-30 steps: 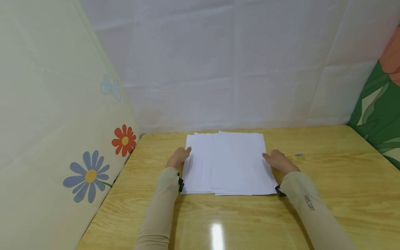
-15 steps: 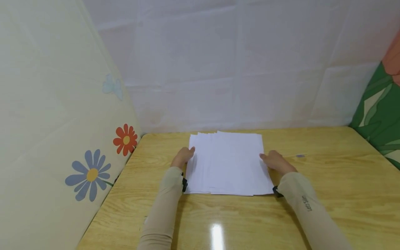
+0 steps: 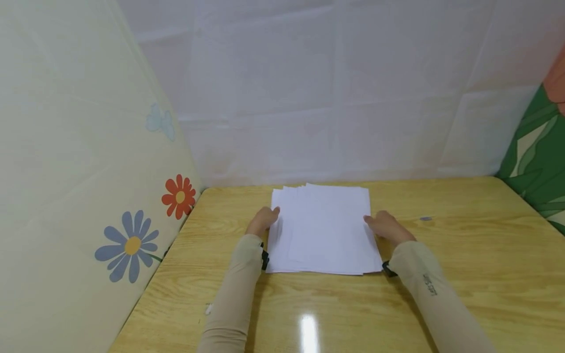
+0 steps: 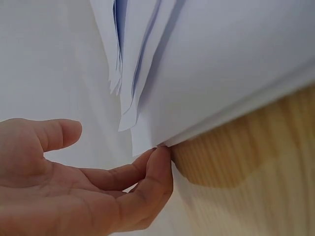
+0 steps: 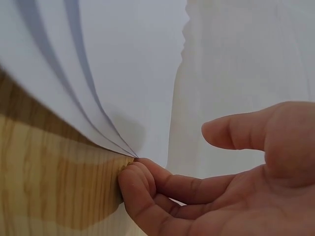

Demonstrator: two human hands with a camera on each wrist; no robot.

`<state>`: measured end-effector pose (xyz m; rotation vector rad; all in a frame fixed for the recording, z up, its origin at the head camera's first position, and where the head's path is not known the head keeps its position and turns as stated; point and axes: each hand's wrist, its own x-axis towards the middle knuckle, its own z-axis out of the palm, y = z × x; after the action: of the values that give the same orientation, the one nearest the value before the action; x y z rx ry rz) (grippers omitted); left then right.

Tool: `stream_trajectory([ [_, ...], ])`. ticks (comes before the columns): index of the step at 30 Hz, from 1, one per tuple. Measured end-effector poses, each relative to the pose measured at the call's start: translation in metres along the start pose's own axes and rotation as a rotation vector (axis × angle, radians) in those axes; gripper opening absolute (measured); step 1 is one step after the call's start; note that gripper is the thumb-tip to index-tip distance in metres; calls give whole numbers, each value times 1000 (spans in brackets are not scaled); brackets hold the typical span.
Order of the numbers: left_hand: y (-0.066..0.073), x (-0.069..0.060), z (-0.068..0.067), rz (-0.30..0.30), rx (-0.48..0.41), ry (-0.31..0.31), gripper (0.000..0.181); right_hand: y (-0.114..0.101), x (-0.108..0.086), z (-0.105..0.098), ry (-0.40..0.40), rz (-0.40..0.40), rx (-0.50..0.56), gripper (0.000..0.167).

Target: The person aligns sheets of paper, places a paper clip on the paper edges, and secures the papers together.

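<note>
A loose, fanned pile of white paper sheets (image 3: 328,228) lies on the wooden table between the hands. At its left edge is my left hand (image 3: 263,219); the left wrist view shows its bent fingertips (image 4: 160,157) touching the sheet edges (image 4: 197,83), the thumb standing apart. My right hand (image 3: 388,226) is against the pile's right edge. Seen from the right wrist, its fingertips (image 5: 135,179) meet the paper (image 5: 128,64) low down, thumb raised clear of the sheets. Neither hand pinches the paper. Several sheet edges stick out unevenly on the left.
A small dark clip-like thing (image 3: 425,218) lies right of the right hand, too small to tell. Near the left forearm is a small white scrap or mark (image 3: 209,308). A white cloth wall (image 3: 331,98) stands behind the table (image 3: 476,255), with a flowered panel (image 3: 128,166) at left.
Both hands have come closer together, the left moving right and the right moving slightly left. The fanned pile has become narrower, its sheets overlapping more.
</note>
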<state>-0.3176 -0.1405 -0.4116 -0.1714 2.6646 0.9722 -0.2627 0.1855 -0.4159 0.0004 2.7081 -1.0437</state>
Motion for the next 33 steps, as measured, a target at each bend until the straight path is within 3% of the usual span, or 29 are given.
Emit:
stream_trajectory([
  [2, 2, 1, 1, -14, -6, -4, 60, -1, 0, 1, 0, 3, 5, 44],
  [3, -5, 11, 4, 21, 5, 1, 64, -1, 0, 1, -1, 7, 8, 43],
  [9, -1, 16, 8, 40, 46, 9, 62, -2, 5, 3, 13, 1, -10, 43],
  [10, 8, 5, 6, 6, 39, 2, 57, -1, 6, 3, 15, -5, -18, 42],
  [17, 7, 9, 11, 14, 3, -5, 58, -1, 8, 5, 16, -23, -20, 41],
  [25, 12, 3, 13, 40, 11, -7, 57, -2, 9, 9, 25, -24, 5, 41],
  [33, 16, 2, 14, 21, -17, -28, 58, -5, 9, 10, 20, -26, 1, 42],
])
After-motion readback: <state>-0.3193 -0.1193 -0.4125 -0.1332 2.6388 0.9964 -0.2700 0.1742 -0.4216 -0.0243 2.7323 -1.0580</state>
